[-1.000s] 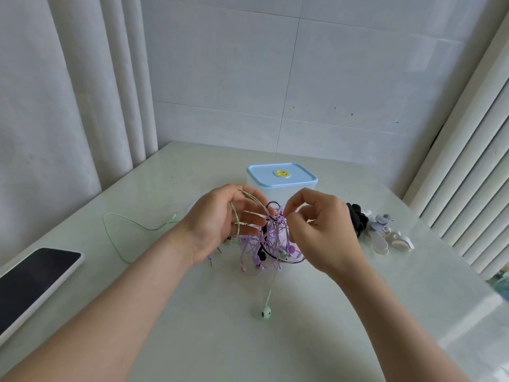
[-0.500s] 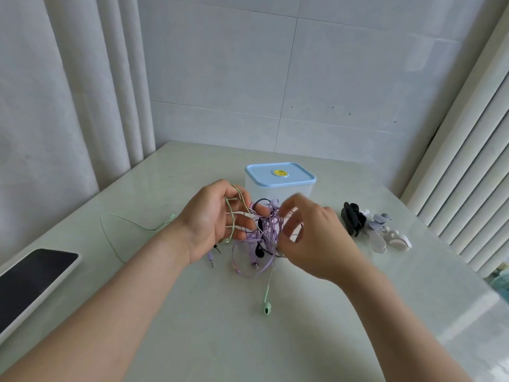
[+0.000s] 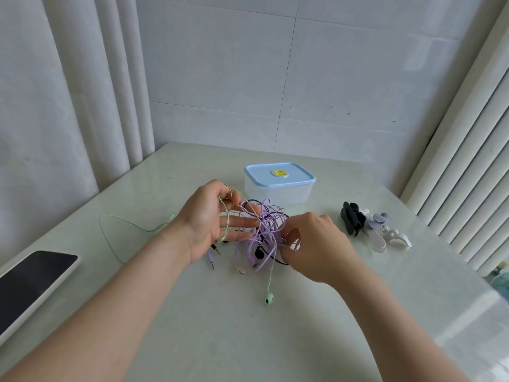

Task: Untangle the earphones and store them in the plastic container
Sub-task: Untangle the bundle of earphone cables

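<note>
The right hand (image 3: 311, 249) pinches purple cords of the tangled earphones (image 3: 264, 227) over the table (image 3: 220, 340); the left hand (image 3: 206, 221) has straight fingers spread, a green cord (image 3: 227, 216) draped across them. Just behind stands the plastic container (image 3: 278, 193), lid (image 3: 259, 175) on, its yellow emblem (image 3: 278, 173) too small to read. Clips (image 3: 369, 227) lie right, a phone (image 3: 30, 285) left

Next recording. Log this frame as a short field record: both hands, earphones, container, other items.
left hand: fingers spread straight, green cable draped across them
right hand: pinches purple cables in the tangle
tangle: purple, green, black cables knotted, held between the hands
green earbud: lies on the table
container: behind the tangle, lid on
other: clips at right, phone at left edge
</note>
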{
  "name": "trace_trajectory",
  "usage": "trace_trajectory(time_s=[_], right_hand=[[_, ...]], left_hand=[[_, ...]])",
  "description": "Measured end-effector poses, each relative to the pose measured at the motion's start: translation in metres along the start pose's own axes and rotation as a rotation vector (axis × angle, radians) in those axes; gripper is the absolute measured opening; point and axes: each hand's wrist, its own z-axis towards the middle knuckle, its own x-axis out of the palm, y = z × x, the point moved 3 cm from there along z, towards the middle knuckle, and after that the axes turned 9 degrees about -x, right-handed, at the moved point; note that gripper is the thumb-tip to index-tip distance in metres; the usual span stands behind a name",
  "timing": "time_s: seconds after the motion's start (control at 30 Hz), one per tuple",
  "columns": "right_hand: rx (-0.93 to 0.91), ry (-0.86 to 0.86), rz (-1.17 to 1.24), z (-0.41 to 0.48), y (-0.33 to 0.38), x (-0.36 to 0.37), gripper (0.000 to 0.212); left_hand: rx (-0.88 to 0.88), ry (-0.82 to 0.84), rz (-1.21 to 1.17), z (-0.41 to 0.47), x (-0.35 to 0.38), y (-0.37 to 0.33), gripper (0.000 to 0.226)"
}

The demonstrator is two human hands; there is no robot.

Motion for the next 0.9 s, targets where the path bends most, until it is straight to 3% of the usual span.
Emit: trace_trajectory(time_s=[0.13, 0.23, 0.37, 0.47, 0.67, 0.8, 0.9], right_hand=[[0.005, -0.142, 0.095, 0.003, 0.001, -0.005, 0.025], [-0.103, -0.238, 0.167, 0.004, 0.004, -0.01, 0.023], [-0.165, -0.17, 0.107, 0.007, 0.0, -0.004, 0.006], [-0.174, -0.091, 0.07, 0.007, -0.002, -0.002, 0.007], [-0.226, -0.016, -0.067, 0.003, 0.005, -0.003, 0.031], [-0.198, 0.058, -0.061, 0.003, 0.002, 0.003, 0.034], [-0.211, 0.03, -0.016, 0.003, 0.0, 0.002, 0.023]], left_hand=[[0.012, -0.024, -0.065, 0.0, -0.002, -0.002, 0.021], [0.026, -0.055, -0.115, -0.001, -0.004, -0.005, 0.017], [0.009, -0.1, -0.138, -0.001, -0.007, -0.005, 0.015], [-0.022, -0.127, -0.109, -0.001, -0.009, -0.003, 0.015], [-0.027, -0.133, -0.037, -0.002, -0.009, -0.003, 0.019], [0.062, -0.169, 0.062, 0.0, -0.007, -0.003, 0.025], [0.169, -0.223, 0.119, 0.0, -0.007, -0.007, 0.033]])
